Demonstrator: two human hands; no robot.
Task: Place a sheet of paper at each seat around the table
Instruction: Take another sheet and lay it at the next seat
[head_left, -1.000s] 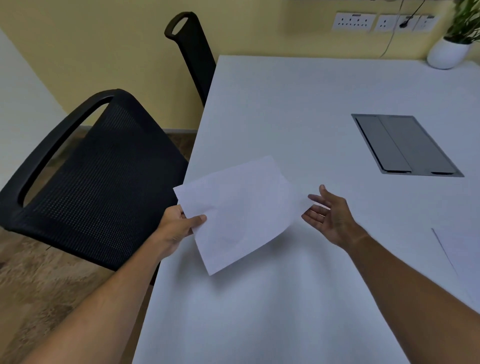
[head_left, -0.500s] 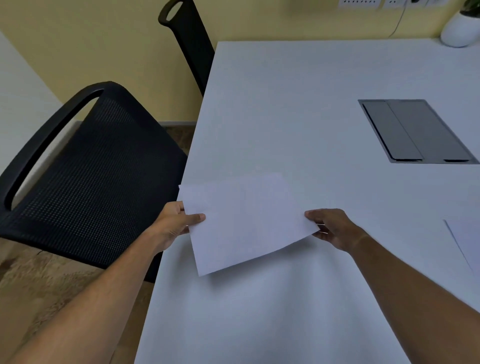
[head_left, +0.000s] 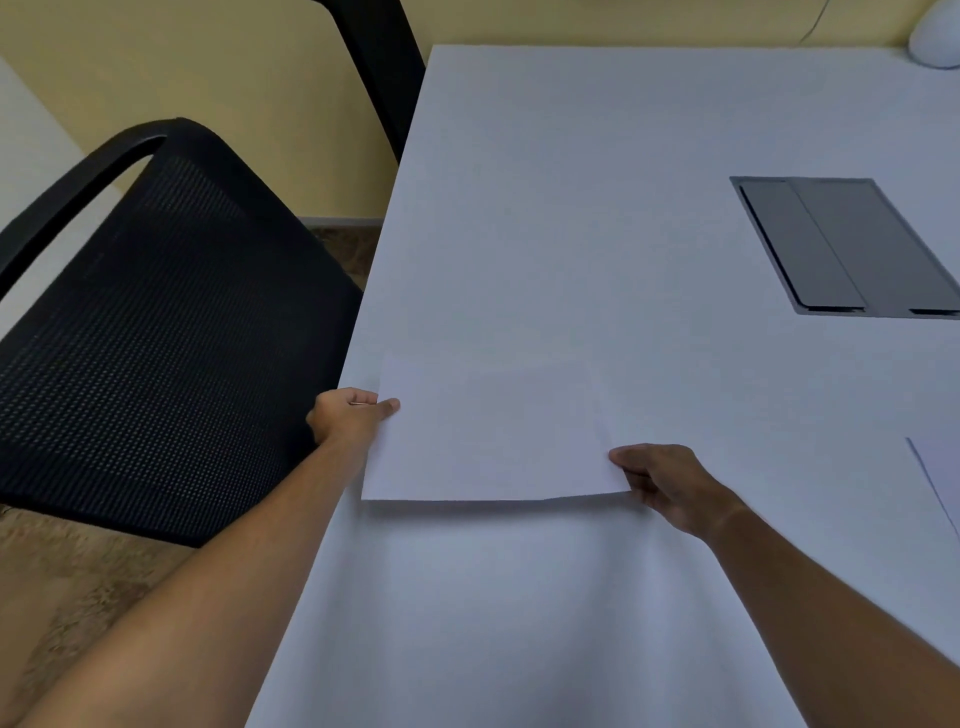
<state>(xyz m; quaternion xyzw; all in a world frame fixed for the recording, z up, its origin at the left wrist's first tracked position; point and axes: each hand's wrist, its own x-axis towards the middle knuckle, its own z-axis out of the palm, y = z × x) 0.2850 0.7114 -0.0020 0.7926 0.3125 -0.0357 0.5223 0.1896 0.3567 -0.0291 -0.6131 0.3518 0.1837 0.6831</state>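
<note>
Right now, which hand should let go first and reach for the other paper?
Probably the right hand. It pinches the sheet at its right edge, nearer the second sheet at the table's right side. The left hand grips the far side, by the black chair.

Thin matt paper sheet (head_left: 493, 436) pinched in my hands, smooth matt white table (head_left: 571, 208), black woven mesh chair (head_left: 156, 338) beside me, dull grey metal-looking hatch (head_left: 852, 249), mottled rough-looking floor (head_left: 78, 587)

Both forearms are bare, no sleeves showing; the left hand (head_left: 349, 418) and right hand (head_left: 670, 480) wear no gloves.
</note>
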